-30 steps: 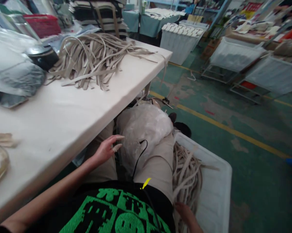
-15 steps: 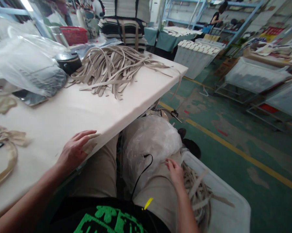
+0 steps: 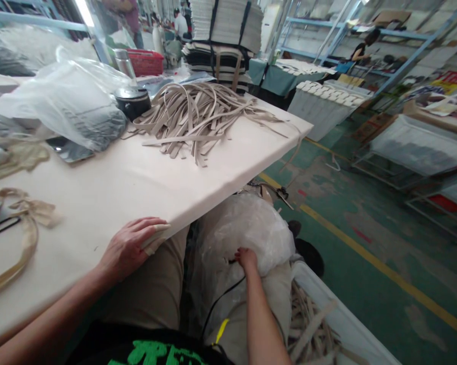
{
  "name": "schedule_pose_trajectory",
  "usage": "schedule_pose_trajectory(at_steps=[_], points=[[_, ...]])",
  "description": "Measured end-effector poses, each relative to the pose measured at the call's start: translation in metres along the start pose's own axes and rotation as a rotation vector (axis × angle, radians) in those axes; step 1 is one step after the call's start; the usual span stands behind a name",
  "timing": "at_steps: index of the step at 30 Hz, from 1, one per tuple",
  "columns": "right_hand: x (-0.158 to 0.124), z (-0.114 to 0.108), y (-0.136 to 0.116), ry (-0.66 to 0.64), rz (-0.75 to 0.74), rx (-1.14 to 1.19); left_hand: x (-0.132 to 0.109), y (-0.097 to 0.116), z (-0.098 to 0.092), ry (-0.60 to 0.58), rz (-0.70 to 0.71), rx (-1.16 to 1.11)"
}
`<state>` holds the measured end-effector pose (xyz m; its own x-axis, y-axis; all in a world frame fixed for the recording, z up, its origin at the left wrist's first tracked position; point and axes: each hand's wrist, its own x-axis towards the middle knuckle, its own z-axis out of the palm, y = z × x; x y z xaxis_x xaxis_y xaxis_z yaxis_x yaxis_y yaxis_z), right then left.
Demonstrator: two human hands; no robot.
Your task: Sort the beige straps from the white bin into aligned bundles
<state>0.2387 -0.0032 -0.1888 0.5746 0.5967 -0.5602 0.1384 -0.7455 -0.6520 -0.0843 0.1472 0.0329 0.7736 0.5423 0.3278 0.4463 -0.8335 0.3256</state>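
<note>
My left hand (image 3: 131,247) lies flat on the near edge of the white table (image 3: 110,192), fingers stretched out and holding nothing. My right hand (image 3: 247,258) reaches down onto the clear plastic bag (image 3: 247,228) lying on my lap, its fingers curled into the plastic and partly hidden. A pile of beige straps (image 3: 198,114) lies on the far part of the table. A white bin (image 3: 350,329) with more beige straps (image 3: 308,329) stands on the floor by my right leg.
A plastic-wrapped grey bundle (image 3: 79,111) and a black pot (image 3: 132,100) sit at the table's left. Beige loops (image 3: 19,238) lie near the left edge. Stacked goods (image 3: 224,45), white bins (image 3: 327,104) and a wire cart (image 3: 414,147) stand beyond on the green floor (image 3: 365,223).
My left hand went from my lap up onto the table edge. My right hand rose from the bin of straps to the plastic bag. The view tilted upward.
</note>
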Motion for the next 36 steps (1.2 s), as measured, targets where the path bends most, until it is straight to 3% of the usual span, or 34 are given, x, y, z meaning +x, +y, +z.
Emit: schedule_pose_trajectory(at_steps=[3,6,9,11,13,17,20,22,24,26,28,31,34,36], points=[[-0.024,-0.012,0.009,0.036,0.063,0.201,-0.001,-0.001,0.001,-0.001,-0.012,-0.012],[-0.065,-0.025,0.022,0.084,0.059,0.375,-0.002,-0.001,0.000,0.018,-0.016,-0.070],[-0.116,-0.033,0.030,0.117,0.023,0.497,-0.002,0.008,0.002,0.070,-0.027,-0.253],[-0.148,-0.033,0.029,0.122,0.002,0.587,-0.003,0.024,0.012,0.033,-0.080,-0.464],[-0.177,-0.030,0.021,0.114,-0.021,0.670,-0.006,0.047,0.030,-0.145,-0.163,-0.724],[-0.221,-0.016,-0.001,0.045,-0.116,0.664,-0.018,0.100,0.084,-0.712,-0.316,-1.175],[-0.239,-0.001,-0.007,-0.050,-0.210,0.526,-0.024,0.129,0.122,-0.924,-0.467,-1.523],[-0.245,0.011,-0.004,-0.092,-0.242,0.425,-0.023,0.139,0.137,-0.883,-0.719,-1.694],[-0.247,0.020,0.004,-0.123,-0.263,0.354,-0.017,0.141,0.142,-0.746,-0.977,-1.788],[-0.246,0.025,0.012,-0.150,-0.269,0.327,-0.009,0.140,0.138,-0.630,-1.090,-1.820],[-0.244,0.024,0.018,-0.184,-0.249,0.362,-0.002,0.137,0.129,-0.584,-1.051,-1.813],[-0.238,0.013,0.019,-0.263,-0.185,0.609,0.002,0.134,0.113,-0.591,-0.894,-1.739],[-0.229,0.001,0.001,-0.256,-0.153,0.906,0.000,0.135,0.104,-0.671,-0.701,-1.657],[-0.222,-0.006,-0.020,-0.227,-0.179,0.968,-0.001,0.137,0.101,-0.724,-0.568,-1.628]])
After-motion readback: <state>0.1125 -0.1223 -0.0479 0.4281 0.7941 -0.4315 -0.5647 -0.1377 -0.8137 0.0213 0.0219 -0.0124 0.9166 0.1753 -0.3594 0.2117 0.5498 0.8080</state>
